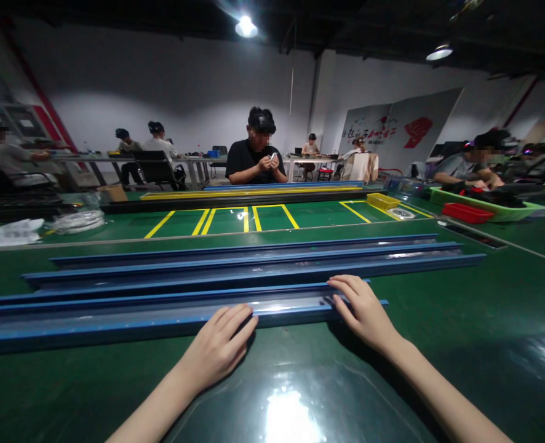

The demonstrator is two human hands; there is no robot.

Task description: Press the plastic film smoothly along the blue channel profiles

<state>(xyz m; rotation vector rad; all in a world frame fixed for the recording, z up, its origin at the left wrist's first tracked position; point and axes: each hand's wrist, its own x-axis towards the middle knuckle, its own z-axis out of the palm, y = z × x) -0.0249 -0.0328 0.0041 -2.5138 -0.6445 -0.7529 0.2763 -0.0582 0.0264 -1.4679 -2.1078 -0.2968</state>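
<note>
A long blue channel (162, 309) lies across the green table nearest me. My left hand (223, 338) rests its fingers on the front edge of that channel, around its middle. Near the channel's right end is my right hand (360, 307), its fingers spread over the channel and the thumb at the front edge. Neither hand is closed round anything. Behind it, more blue channels (254, 266) lie side by side, running left to right.
The green table (438, 357) has yellow tape marks (208, 221). Farther back are long yellow strips (254, 194), a yellow tray (383, 201), a red tray (467, 213) and a green basin (512, 212). A person (254, 151) sits opposite; coiled material (77, 220) lies left.
</note>
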